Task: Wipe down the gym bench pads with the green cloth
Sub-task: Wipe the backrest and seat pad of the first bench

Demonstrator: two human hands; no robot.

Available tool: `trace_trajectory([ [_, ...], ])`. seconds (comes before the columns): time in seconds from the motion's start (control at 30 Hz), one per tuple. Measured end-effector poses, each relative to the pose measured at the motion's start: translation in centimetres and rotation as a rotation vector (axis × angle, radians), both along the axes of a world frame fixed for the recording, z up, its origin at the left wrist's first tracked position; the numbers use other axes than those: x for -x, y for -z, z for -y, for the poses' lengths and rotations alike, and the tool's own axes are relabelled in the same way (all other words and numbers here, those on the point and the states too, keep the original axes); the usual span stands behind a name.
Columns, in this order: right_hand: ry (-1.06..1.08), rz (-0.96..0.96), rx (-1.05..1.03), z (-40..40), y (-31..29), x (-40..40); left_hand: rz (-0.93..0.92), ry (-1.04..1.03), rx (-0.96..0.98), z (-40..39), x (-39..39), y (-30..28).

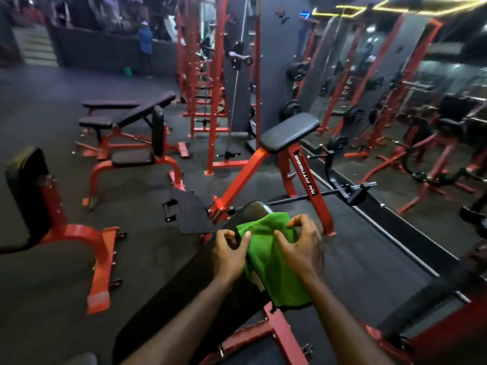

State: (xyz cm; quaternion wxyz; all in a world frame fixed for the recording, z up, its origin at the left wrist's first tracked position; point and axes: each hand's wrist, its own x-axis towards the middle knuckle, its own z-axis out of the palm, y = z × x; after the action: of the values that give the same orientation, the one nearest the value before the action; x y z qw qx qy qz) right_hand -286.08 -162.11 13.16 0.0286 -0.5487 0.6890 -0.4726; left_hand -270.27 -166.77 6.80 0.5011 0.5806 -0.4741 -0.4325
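Note:
The green cloth (pixel 268 259) lies draped over the far end of a long black bench pad (pixel 184 283) that runs from the lower left up toward the middle. My left hand (pixel 228 255) pinches the cloth's left edge between thumb and fingers. My right hand (pixel 303 246) pinches the cloth's upper right part, fingers curled into the fabric. Beyond the cloth the pad's rounded tip (pixel 254 209) shows. A smaller black arm pad (pixel 290 131) sits on a red frame just past it.
Several red-framed benches with black pads (pixel 126 119) stand at the left. A black footplate (pixel 191 210) lies on the dark floor. Red racks (pixel 205 75) rise behind. A mirror wall (pixel 395 101) and a black barbell (pixel 342 191) are at the right. A person (pixel 145 46) stands far back.

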Motion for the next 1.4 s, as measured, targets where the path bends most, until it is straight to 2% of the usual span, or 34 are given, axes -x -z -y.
trace_trajectory([
  [0.1, -0.008, -0.141, 0.045, 3.3, 2.4, 1.6, 0.051, -0.026, 0.008, 2.3, 1.1, 1.5],
  [0.17, 0.006, -0.309, 0.044, 4.7, 4.4, 2.2, 0.124, -0.033, 0.016, 3.5, 1.4, 3.1],
  [0.27, 0.045, -0.546, -0.082, 4.5, 6.0, 1.1, 0.243, -0.058, 0.027, 4.1, 0.8, 5.6],
  [0.4, -0.007, -0.646, -0.292, 2.5, 7.7, -1.1, 0.262, -0.107, 0.029, 4.8, -0.5, 7.0],
  [0.5, -0.039, -0.797, -0.348, 3.1, 8.7, -0.7, 0.28, -0.08, -0.002, 5.5, -1.2, 7.3],
  [0.6, -0.033, -0.825, -0.352, 6.5, 7.8, -0.6, 0.339, 0.052, 0.036, 6.6, -1.8, 7.2],
  [0.73, 0.06, -0.742, -0.448, 10.0, 6.5, -1.3, 0.426, 0.195, 0.095, 8.4, -1.7, 7.4],
  [0.87, -0.043, -0.964, -0.374, 5.7, 7.9, -1.2, 0.502, 0.251, 0.106, 9.0, -1.4, 9.3],
  [0.93, -0.048, -1.006, -0.39, 4.4, 8.1, 0.0, 0.521, 0.282, 0.105, 8.3, -1.1, 10.6],
  [1.1, 0.269, -0.796, -0.432, 8.6, 7.4, -1.8, 0.497, 0.291, 0.129, 6.6, -1.1, 12.9],
  [1.17, 0.201, -0.871, -0.462, 8.0, 8.1, -3.0, 0.491, 0.288, 0.143, 6.7, -1.6, 13.4],
  [1.23, 0.031, -1.022, -0.468, 5.7, 9.0, -3.1, 0.51, 0.287, 0.155, 6.9, -2.2, 13.9],
  [1.3, -0.021, -1.068, -0.456, 4.9, 8.7, -2.3, 0.514, 0.286, 0.154, 7.3, -2.4, 14.4],
  [1.4, 0.193, -0.935, -0.471, 8.0, 7.5, -2.0, 0.541, 0.313, 0.151, 7.4, -2.0, 15.1],
])
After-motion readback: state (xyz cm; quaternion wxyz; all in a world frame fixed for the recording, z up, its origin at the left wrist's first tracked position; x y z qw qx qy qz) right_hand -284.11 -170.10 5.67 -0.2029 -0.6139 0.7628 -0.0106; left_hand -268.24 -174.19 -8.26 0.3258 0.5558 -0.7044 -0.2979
